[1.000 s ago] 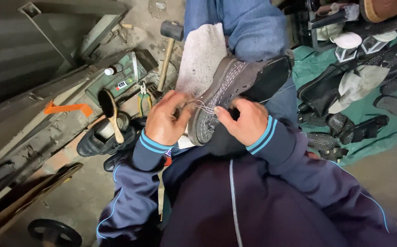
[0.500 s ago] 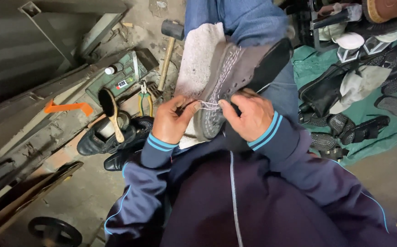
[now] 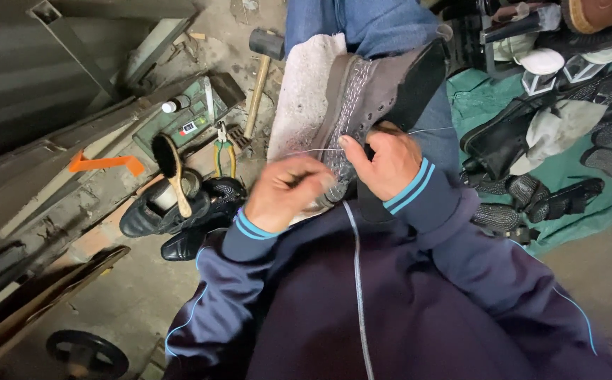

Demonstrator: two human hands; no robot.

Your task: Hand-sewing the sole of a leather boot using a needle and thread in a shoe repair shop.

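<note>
Grey shoe (image 3: 369, 91) on my knee: stiff sole, soft upper. My right hand (image 3: 383, 162) clamps shoe at 6 o'clock edge; left hand (image 3: 285, 193) pinched on thin slippery thread (image 3: 313, 150).

I see both forearms drawn in close over the lap, sleeves down to the wrists. My left hand (image 3: 288, 193) is curled into a loose fist, knuckles up, slightly blurred. My right hand (image 3: 383, 162) sits just beside it, fingers bent and thumb pressed forward in a pinch.
</note>
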